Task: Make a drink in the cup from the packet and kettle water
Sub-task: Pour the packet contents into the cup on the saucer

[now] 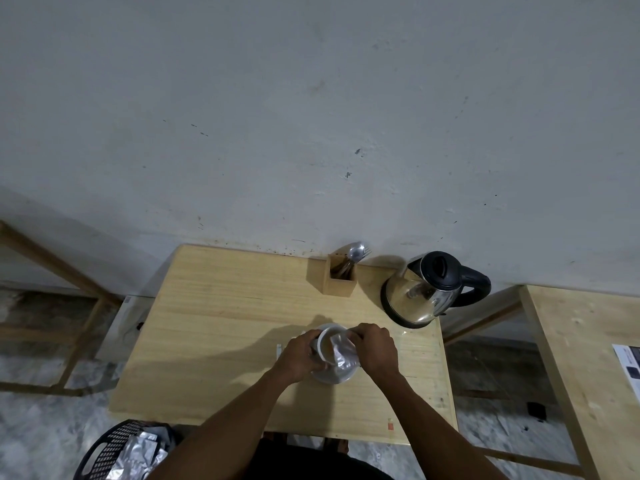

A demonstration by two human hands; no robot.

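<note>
A white cup (pixel 325 344) stands on a white saucer (pixel 337 375) near the middle of the wooden table (pixel 214 334). A silver foil packet (pixel 343 356) hangs tipped over the cup's mouth, pinched between both hands. My left hand (pixel 299 358) is at the cup's left side, with fingers on the packet's lower end. My right hand (pixel 375 348) grips the packet's upper end from the right. The steel kettle (pixel 427 292) with black lid and handle stands at the table's back right. What is inside the cup is hidden.
A wooden holder (pixel 341 280) with a spoon and a fork sits at the back by the wall. A black basket (pixel 121 452) with crumpled foil packets stands on the floor at front left. A second wooden table (pixel 588 358) is to the right.
</note>
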